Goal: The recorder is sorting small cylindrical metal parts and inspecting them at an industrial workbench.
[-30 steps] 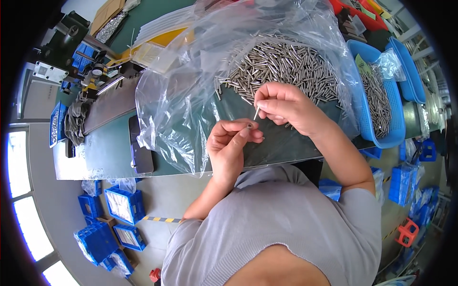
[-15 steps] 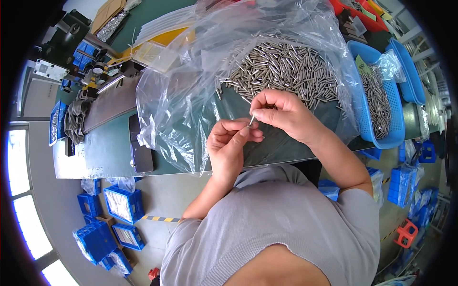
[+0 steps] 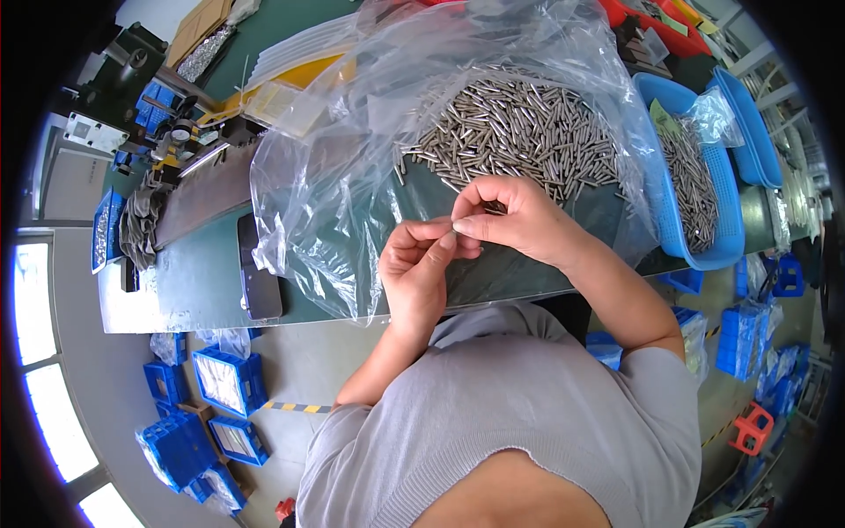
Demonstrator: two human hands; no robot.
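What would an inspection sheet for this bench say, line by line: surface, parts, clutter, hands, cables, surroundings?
Surface: green tabletop, partly covered by clear plastic sheeting.
Parts: heap of slim metal pins beyond the hands; more pins in a blue basket at right.
Clutter: dark phone-like device near the front edge; crumpled grey cloth-like item at far left.
Hands: left hand and right hand meet at the fingertips, both pinching; what they pinch is mostly hidden.
Cables: nothing seen that is plainly a cable.
Surroundings: blue crates on the floor at left; red stool at right.
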